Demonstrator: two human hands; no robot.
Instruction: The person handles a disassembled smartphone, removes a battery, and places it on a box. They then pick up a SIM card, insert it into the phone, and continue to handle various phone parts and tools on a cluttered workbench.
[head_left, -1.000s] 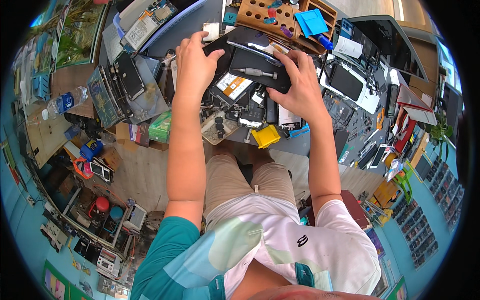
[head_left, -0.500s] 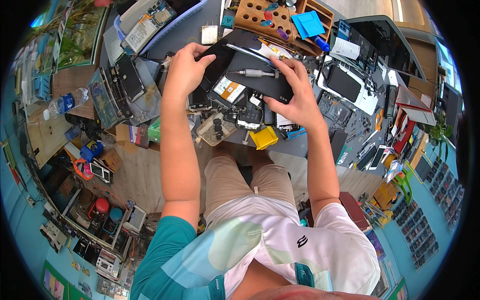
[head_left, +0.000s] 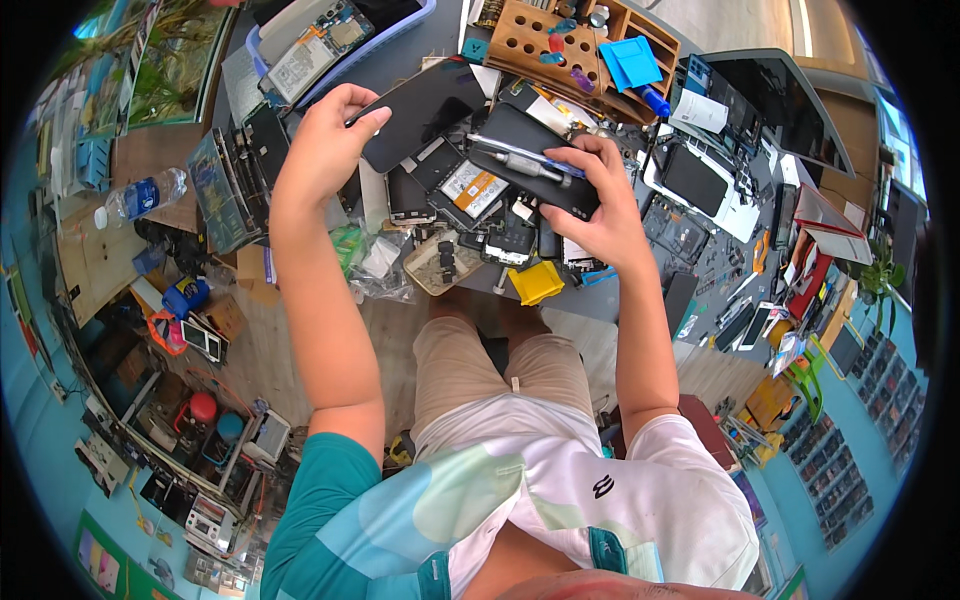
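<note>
My left hand [head_left: 325, 145] is closed on the lower left edge of a glossy black phone screen panel [head_left: 430, 110], held tilted over the bench. To its right, my right hand [head_left: 598, 200] curls round the right end of a dark phone body [head_left: 515, 122]. A silver screwdriver [head_left: 525, 164] lies along that phone, its handle near my fingertips. Beside the screwdriver runs a thin shiny strip whose kind I cannot make out. Just below sits an opened phone with a white and orange battery [head_left: 468, 190], among several dark phone parts.
A wooden holder with round holes [head_left: 545, 45] stands at the back, near a blue tray [head_left: 630, 62]. At back left is a lavender bin [head_left: 385, 30] with phone parts. A yellow piece [head_left: 536, 283] lies at the front edge. Loose parts cover the right side.
My left hand has moved left and down with the black screen panel, parting it from the dark phone. My right hand has lowered slightly; more of the battery phone shows.
</note>
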